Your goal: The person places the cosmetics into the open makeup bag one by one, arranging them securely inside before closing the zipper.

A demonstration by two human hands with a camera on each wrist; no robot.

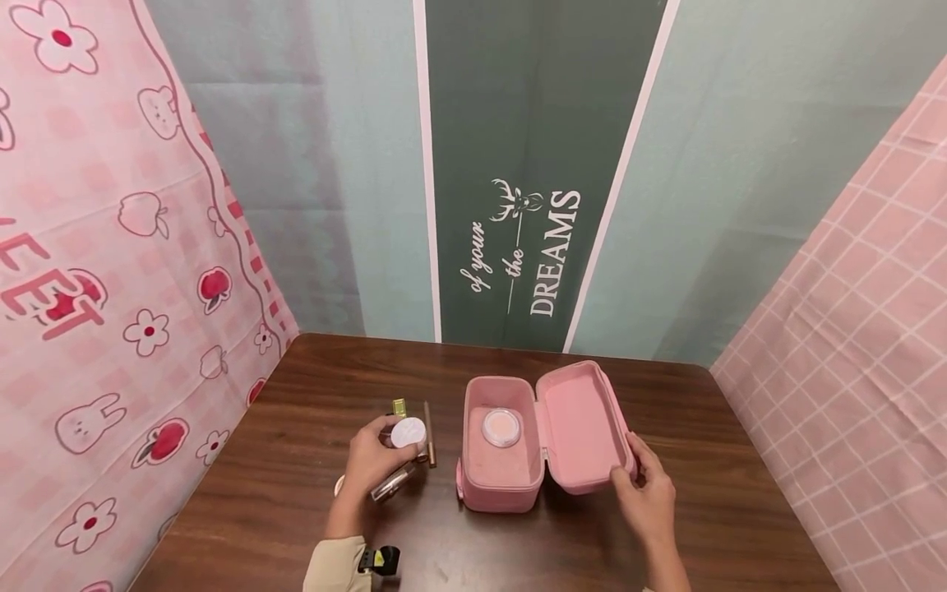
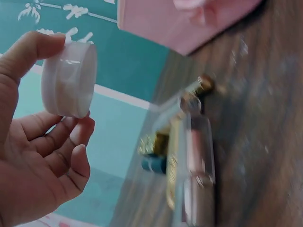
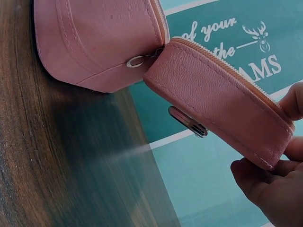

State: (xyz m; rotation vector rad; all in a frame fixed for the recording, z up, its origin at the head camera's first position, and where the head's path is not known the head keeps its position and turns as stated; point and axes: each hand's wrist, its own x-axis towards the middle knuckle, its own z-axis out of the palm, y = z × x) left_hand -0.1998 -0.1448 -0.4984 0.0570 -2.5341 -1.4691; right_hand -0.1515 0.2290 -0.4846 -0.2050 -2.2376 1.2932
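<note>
My left hand point(image 1: 370, 460) holds a small round jar point(image 1: 408, 435) with a whitish lid above the table, left of a pink zip case point(image 1: 501, 500). In the left wrist view, thumb and fingers pinch the jar point(image 2: 68, 80) by its rim. The case stands unzipped, its lid point(image 1: 584, 427) swung out to the right. My right hand point(image 1: 648, 489) grips the lid's outer corner, thumb on one side and fingers on the other, as the right wrist view shows. A round cosmetic pot point(image 1: 501, 427) with a pale peach face lies inside the case.
Under and beside my left hand lie a shiny cosmetic tube point(image 1: 392, 483), a slim brown pencil point(image 1: 431, 436) and a gold-coloured piece point(image 1: 399, 407). A pale round edge point(image 1: 339, 485) shows by the left wrist. Fabric hangings surround the wooden table point(image 1: 710, 460) at back and sides.
</note>
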